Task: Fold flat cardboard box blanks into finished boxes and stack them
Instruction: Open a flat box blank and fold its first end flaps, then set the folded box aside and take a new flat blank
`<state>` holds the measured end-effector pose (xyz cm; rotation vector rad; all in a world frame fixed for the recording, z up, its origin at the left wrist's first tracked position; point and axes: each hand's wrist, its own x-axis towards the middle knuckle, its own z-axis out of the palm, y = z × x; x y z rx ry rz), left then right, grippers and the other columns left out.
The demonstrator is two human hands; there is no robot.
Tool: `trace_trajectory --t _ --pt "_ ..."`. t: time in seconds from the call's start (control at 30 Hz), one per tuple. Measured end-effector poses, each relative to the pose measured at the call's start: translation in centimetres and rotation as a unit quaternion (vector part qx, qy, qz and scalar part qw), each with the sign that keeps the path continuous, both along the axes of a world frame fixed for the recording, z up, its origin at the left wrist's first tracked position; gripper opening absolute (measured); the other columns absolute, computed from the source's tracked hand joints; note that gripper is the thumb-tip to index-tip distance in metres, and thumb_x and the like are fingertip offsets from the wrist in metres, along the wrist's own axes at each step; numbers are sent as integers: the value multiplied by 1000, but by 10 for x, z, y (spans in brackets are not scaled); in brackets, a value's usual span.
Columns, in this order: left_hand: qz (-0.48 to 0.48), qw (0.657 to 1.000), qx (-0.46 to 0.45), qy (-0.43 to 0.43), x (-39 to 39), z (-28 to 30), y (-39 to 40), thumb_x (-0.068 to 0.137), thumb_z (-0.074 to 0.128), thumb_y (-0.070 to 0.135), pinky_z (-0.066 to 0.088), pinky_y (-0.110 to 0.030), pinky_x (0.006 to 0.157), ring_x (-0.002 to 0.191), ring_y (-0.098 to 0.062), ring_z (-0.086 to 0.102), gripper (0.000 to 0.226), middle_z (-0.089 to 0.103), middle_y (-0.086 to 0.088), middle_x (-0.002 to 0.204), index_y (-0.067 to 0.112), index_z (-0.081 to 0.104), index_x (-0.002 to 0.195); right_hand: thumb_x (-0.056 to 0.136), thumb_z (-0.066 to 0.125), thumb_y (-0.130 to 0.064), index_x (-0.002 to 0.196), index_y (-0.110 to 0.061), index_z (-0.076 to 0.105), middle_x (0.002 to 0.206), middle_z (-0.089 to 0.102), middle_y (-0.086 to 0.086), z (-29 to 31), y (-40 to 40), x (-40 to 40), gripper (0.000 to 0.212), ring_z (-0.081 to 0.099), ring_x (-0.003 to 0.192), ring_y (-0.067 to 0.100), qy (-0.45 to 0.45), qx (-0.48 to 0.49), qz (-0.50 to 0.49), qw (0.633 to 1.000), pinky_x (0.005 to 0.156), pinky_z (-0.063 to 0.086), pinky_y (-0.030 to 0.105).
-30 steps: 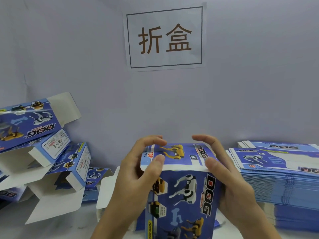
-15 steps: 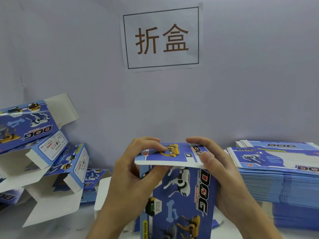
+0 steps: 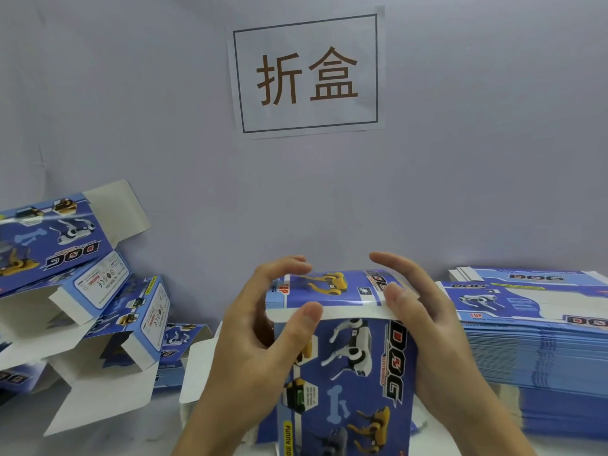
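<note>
Blue printed cardboard dog-toy box [image 3: 342, 373] stands at six o'clock; my left hand [image 3: 260, 343] and right hand [image 3: 424, 327] pinch its top flap [image 3: 329, 287]. Uneven pressure could crease the white tuck tab [image 3: 348, 313].

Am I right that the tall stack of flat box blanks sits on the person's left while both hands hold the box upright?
Not quite: the head view shows the stack of flat blanks on the person's right. Both the left hand and right hand do hold the box upright.

folded boxes [image 3: 82, 291] crowd left; blank stack [image 3: 533, 350] blocks right
</note>
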<state>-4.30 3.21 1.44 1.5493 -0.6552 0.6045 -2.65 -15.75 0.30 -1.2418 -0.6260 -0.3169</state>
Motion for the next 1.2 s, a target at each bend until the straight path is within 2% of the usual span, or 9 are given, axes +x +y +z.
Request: trace_trajectory --t 0.17,0.33,0.5,0.7,0.8,0.87,0.93,1.03,1.2 --pt "51 998 40 -10 3 -2 10 77 67 60 52 -42 41 67 -55 53 47 70 -3 88 49 59 122 78 65 -54 125 -42 62 123 69 14 -7 7 3 48 68 113 32 -40 -42 -55 997 81 60 48" --pt "26 999 14 -28 6 -2 5 82 66 42 50 -16 47 65 -8 70 37 72 10 98 42 60 118 79 60 -63 119 -44 62 107 73 11 -6 10 1 45 76 86 26 -61 -71 -116 989 64 62 36" --pt "-72 973 124 180 12 -8 13 41 86 73 55 -34 97 120 0 60 127 50 36 138 58 17 147 78 66 -63 98 -34 72 95 74 13 -3 -2 6 36 74 83 33 46 53 -141 987 75 59 48" --pt "-130 882 347 290 12 -9 32 55 83 63 51 -30 101 108 -2 67 76 68 21 120 56 51 124 105 40 -44 133 -11 62 73 74 -19 -7 -46 14 49 70 62 0 182 154 -128 963 54 54 16" --pt "-12 984 70 163 24 -1 49 33 92 63 56 -30 88 93 -10 72 93 72 5 110 35 59 115 102 36 -55 135 -31 57 106 73 2 -14 -48 22 46 68 98 21 229 96 -131 960 87 49 43" --pt "62 988 -122 77 34 6 74 29 88 75 52 -43 98 108 -23 66 123 65 -8 121 14 49 129 101 37 -56 132 -37 58 118 70 11 -12 -39 21 42 64 110 32 255 95 -139 952 94 41 53" --pt "112 990 -50 70 35 9 81 40 71 92 37 -54 112 136 -25 48 134 50 -3 148 14 39 144 101 40 -52 132 -38 57 117 69 9 -10 -30 20 38 63 111 31 253 62 -163 952 90 42 50" --pt "180 965 137 134 39 -8 65 56 65 85 31 -33 115 139 0 37 101 35 37 144 42 40 143 101 46 -45 123 -37 61 115 68 5 -14 -15 23 28 64 108 27 250 -20 -170 953 79 47 42" --pt "247 825 456 225 56 -49 40 88 62 61 36 -34 110 139 -18 39 69 32 9 159 39 39 149 100 54 -30 107 -36 68 108 69 -3 -27 -1 32 17 67 99 19 246 -182 -160 938 73 47 33"
